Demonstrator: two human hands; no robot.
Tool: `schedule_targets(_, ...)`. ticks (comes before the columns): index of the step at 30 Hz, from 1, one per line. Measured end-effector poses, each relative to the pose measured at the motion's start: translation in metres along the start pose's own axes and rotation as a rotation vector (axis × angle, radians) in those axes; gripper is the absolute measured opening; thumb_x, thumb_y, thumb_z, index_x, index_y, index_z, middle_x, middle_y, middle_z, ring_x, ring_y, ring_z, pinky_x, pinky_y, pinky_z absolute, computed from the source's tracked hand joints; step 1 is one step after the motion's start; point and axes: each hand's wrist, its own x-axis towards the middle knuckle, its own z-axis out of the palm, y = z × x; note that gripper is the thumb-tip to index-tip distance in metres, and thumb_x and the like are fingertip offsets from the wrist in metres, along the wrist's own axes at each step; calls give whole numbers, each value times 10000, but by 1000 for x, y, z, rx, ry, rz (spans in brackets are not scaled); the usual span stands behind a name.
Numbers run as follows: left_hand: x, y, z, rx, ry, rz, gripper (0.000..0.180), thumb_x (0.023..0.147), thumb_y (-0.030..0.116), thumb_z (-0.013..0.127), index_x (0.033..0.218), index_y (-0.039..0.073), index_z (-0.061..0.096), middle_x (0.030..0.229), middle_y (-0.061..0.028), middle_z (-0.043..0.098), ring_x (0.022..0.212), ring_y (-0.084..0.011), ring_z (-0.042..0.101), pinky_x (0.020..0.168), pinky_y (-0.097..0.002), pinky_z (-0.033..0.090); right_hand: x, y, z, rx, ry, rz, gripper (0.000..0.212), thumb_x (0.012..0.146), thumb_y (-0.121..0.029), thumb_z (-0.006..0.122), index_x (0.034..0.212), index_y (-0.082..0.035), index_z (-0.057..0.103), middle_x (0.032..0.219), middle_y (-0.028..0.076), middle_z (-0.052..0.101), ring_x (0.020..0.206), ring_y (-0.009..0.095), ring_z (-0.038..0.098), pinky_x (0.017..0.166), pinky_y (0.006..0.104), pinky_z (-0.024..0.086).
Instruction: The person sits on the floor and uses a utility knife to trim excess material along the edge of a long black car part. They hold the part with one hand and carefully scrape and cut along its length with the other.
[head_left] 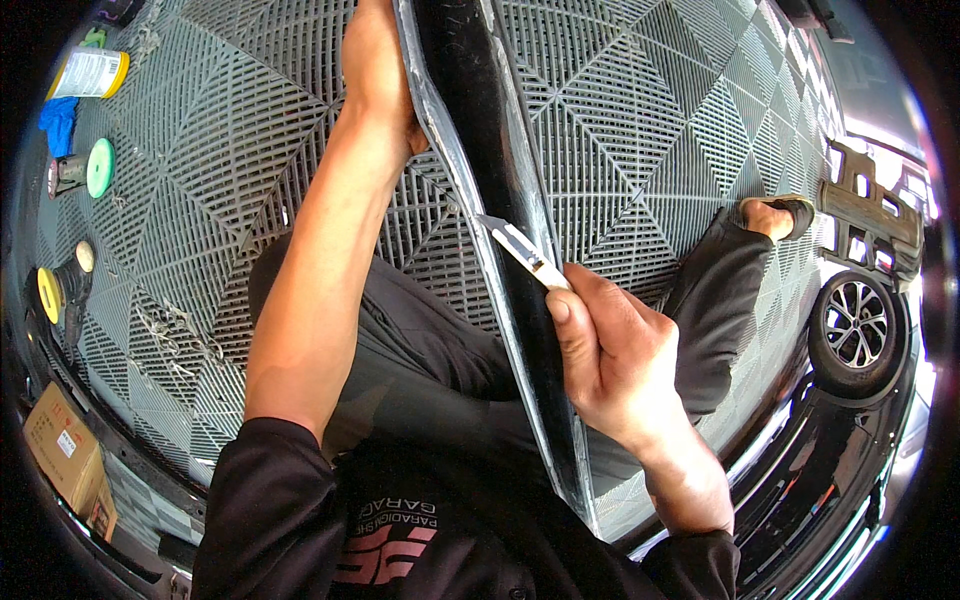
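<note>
Head view: A long black trim panel (472,110), the landmark for this report, runs from the upper edge of the view down across the person's lap to the torso. Its raised edges show pale, scuffed marking. Judged by appearance, it is light for its length and fairly stiff, with a smooth middle that may prove slippery; the sound hold is on both long edges, clear of the blade. The panel lies over the dark trousers (430,325), above slatted floor tiles (620,130).

The left hand (376,50) is at the panel's upper left edge. Its fingers are mostly hidden or cut off by the frame; whether they are closed on the panel cannot be determined.

The right hand (622,350) is beside the panel's right edge, thumb and forefinger pinched together on a slim, pale utility knife (552,276). The knife crosses the panel, its blade tip at the left edge; contact cannot be confirmed. The knife appears light and rigid, its blade thin and probably brittle; the handle is the proper hold.
</note>
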Motion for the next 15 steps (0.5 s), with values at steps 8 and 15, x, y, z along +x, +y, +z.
schedule_targets(8,-1,1,-2,54,23,15,446,1044,343,317,911,55,630,703,-55,618,553,-156,589,478,-272,496,3,-2,-3,-100,-12,-91,242,902,-136,684,1076,25,630,710,155,647,569,294,659,491,369,522)
schedule_targets(15,5,-7,-3,-45,0,32,407,1049,321,319,958,60,618,729,-50,617,573,-151,590,496,-271,504,1,-3,-5,-78,6,-71,241,897,-129,688,1073,27,632,678,141,629,525,277,632,476,364,508)
